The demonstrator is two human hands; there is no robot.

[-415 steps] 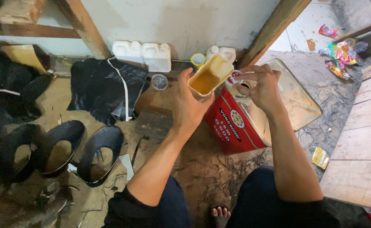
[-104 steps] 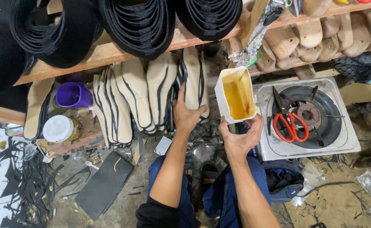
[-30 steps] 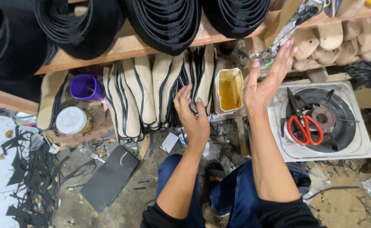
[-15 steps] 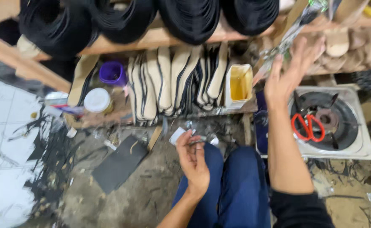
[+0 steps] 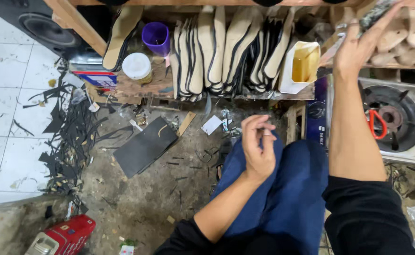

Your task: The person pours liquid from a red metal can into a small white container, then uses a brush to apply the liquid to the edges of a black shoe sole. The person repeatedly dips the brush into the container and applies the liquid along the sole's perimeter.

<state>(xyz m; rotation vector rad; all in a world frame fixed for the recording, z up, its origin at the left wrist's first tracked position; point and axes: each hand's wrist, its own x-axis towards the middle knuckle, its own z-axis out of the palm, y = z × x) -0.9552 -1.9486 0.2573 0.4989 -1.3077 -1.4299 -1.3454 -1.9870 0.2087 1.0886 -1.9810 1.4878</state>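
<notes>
Head view: glue tub (image 5: 301, 66) beside right-hand fingers (image 5: 354, 40).

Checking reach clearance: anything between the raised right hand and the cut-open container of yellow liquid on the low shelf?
Nothing visible. The right hand is raised just right of the container, with an open gap between them. The left hand hangs lower, over the knee, out of that path.
</notes>
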